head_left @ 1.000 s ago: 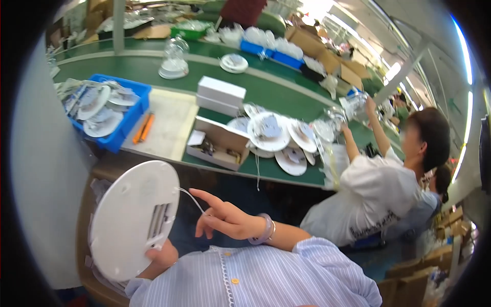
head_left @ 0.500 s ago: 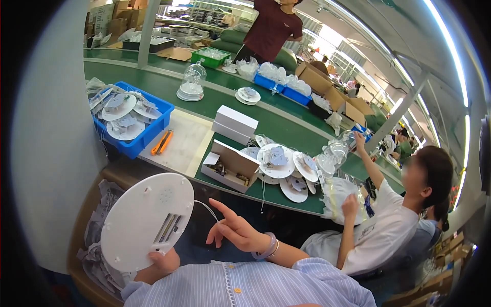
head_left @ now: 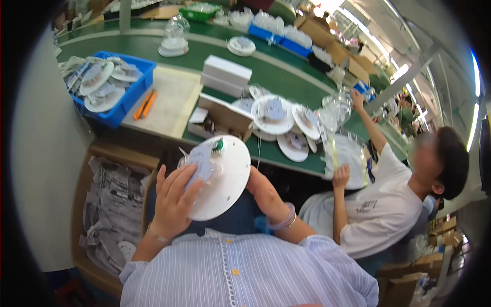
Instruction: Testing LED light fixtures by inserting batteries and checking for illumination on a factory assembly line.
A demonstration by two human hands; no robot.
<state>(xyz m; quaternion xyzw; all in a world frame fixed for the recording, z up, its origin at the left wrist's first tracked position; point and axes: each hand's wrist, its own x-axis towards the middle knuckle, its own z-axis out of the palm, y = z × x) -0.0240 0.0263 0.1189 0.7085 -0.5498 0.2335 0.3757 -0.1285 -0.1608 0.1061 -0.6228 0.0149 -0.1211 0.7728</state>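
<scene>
In front of my chest is a white round base (head_left: 231, 176), tilted, with a grey-blue piece, loose wire and a small green part on its visible face. My left hand (head_left: 176, 199) holds its left side, fingers lying over the grey-blue piece. At the right rim is my right hand (head_left: 267, 192), its fingertips partly hidden behind the base. Just beyond, an open white box (head_left: 225, 118) with small items inside stands at the bench edge. Similar white bases (head_left: 294, 147) with wires lie heaped to its right.
A blue bin (head_left: 138, 91) of white bases and an orange cutter (head_left: 145, 104) are on the left. A clear dome (head_left: 175, 35) stands farther back. Below left is a cardboard box (head_left: 82, 220) with grey wrapping. A co-worker (head_left: 378, 204) sits close on my right.
The base has been turned over, from the face with the battery slot to the wired face, and moved right. My right hand has come from beside a wire to its rim. The view has tipped down.
</scene>
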